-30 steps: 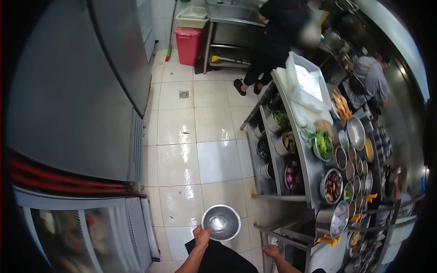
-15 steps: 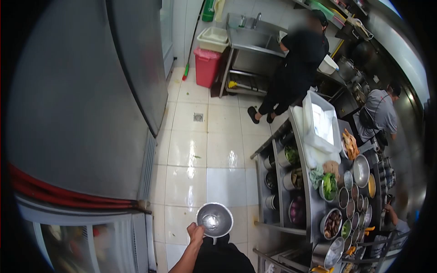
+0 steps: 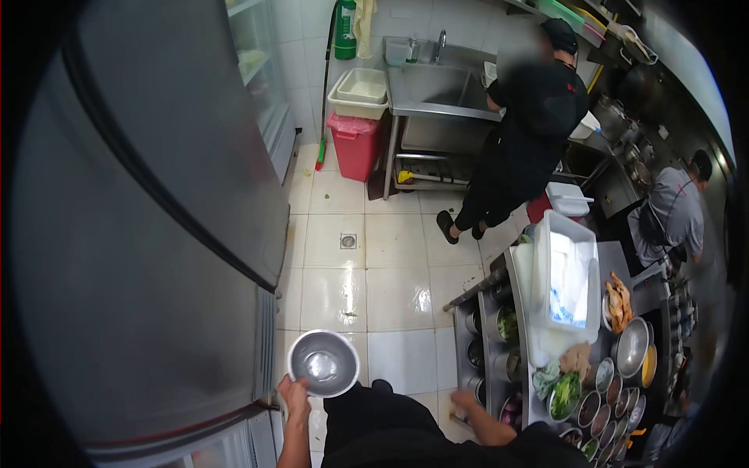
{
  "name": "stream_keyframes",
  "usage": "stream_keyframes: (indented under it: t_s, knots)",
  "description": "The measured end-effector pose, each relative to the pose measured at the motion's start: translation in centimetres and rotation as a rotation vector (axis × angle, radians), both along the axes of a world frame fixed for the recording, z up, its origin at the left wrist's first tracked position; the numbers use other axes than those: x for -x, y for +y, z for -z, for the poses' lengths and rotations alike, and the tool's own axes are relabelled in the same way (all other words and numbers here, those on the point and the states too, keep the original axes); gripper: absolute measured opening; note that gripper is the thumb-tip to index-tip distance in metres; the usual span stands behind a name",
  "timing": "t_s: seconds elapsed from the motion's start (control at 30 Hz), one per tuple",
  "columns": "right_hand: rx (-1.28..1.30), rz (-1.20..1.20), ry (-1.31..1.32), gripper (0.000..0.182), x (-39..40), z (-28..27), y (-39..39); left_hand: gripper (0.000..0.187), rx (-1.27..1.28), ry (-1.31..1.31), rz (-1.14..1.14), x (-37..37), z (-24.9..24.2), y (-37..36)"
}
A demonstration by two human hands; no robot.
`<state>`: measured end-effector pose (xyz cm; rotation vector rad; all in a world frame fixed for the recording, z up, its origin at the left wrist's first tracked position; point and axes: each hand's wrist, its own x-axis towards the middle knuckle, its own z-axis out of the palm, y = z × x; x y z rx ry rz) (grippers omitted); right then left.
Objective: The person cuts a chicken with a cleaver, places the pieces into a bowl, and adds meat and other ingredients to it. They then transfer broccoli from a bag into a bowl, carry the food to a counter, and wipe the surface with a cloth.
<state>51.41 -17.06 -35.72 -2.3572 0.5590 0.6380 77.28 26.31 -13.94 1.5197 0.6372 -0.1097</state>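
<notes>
Silvery metal bowl [image 3: 323,363] hangs above the tiled floor [image 3: 335,292], its rim pinched by the left hand [image 3: 295,396]. The right hand [image 3: 466,401], blurred, is near the steel prep table [image 3: 535,405]; its finger spread I cannot tell. Beyond, 1 person in black [image 3: 538,117] stands at the sink [image 3: 425,87].

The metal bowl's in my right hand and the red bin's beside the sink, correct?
Wrong hand: the head view shows your left hand holding the metal bowl, your right hand apart from it. The red bin is beside the sink.
</notes>
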Motion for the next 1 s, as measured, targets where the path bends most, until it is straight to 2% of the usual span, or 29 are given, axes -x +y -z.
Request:
stream_keyframes:
  t_s: [0.03,0.07,0.1,0.13,0.17,0.27,0.33,0.37,0.4,0.43,0.47,0.53,0.6,0.7,0.8,0.83,0.87,0.9,0.93,0.97,1.0]
  knots:
    - [-0.099,0.182,0.006,0.035,-8.2,-4.3,-1.4,0.021,0.064,-0.021,-0.081,-1.2,-1.4,-0.3]
    - [-0.003,0.241,-0.158,0.038,-14.0,-2.7,-3.4,0.022,0.056,0.007,-0.101,-2.5,-1.9,0.0]
    - [0.088,0.26,-0.196,0.027,-20.9,-8.6,-3.4,0.022,0.123,-0.023,-0.163,-4.0,-1.8,-0.5]
    - [-0.07,0.318,-0.319,0.02,-26.2,-13.1,-3.8,0.022,0.189,-0.05,-0.221,-5.9,-1.6,-1.1]
    - [-0.228,0.38,-0.436,0.014,-29.4,-16.0,-4.3,0.022,0.195,-0.043,-0.211,-8.0,-1.1,-2.1]
    - [-0.263,0.552,-0.459,0.01,-33.6,-20.0,-5.2,0.019,0.125,-0.036,-0.099,-16.2,0.1,-6.1]
    - [-0.222,0.639,-0.42,0.002,-31.5,-17.5,-6.2,0.014,0.184,-0.044,0.047,-22.8,0.6,-10.1]
    - [-0.207,0.644,-0.401,0.005,-28.8,-14.5,-6.9,0.011,0.208,-0.034,0.113,-26.3,-1.3,-13.0]
    - [-0.073,0.654,-0.221,0.011,-26.9,-14.9,-6.2,0.012,0.203,-0.058,0.194,-29.6,-2.6,-15.6]
    - [-0.004,0.595,-0.274,0.018,-23.4,-12.7,-6.1,0.012,0.23,-0.126,0.234,-32.9,-1.7,-18.2]
    - [-0.037,0.661,-0.141,0.022,-19.1,-8.8,-6.5,0.013,0.287,-0.158,0.278,-35.8,-3.2,-21.0]
    - [0.184,0.399,0.229,0.033,-14.8,-7.5,-6.3,0.018,0.401,-0.172,0.345,-41.1,-5.7,-26.3]
    - [0.364,0.112,0.463,0.032,-12.1,-4.4,-6.2,0.02,0.457,-0.148,0.425,-45.2,-8.0,-30.7]
    - [-0.202,0.129,0.5,0.037,-8.7,7.0,-10.0,0.022,0.536,-0.183,0.439,-49.7,-8.7,-36.3]
    - [0.501,-0.279,0.071,0.022,-21.6,1.1,-12.4,0.025,0.522,-0.115,0.405,-52.5,-9.8,-40.1]
    - [0.196,0.236,0.513,0.024,-33.3,-7.2,-13.1,0.027,0.494,-0.094,0.424,-53.4,-9.6,-40.8]
    - [0.129,0.554,0.043,0.03,-35.0,-4.8,-14.2,0.027,0.477,-0.091,0.449,-54.5,-9.8,-41.4]
    - [0.067,0.583,0.004,0.034,-39.8,-4.4,-16.5,0.028,0.493,-0.088,0.444,-55.3,-10.0,-41.9]
    - [0.228,0.628,0.038,0.038,-47.0,-11.0,-17.5,0.028,0.516,-0.082,0.431,-56.0,-10.2,-42.4]
    - [0.022,0.681,-0.167,0.036,-50.6,-11.3,-19.7,0.031,0.496,-0.099,0.425,-56.9,-10.4,-42.8]
    - [0.023,0.759,-0.265,0.03,-55.7,-15.9,-20.7,0.033,0.507,-0.141,0.411,-58.1,-9.8,-43.1]
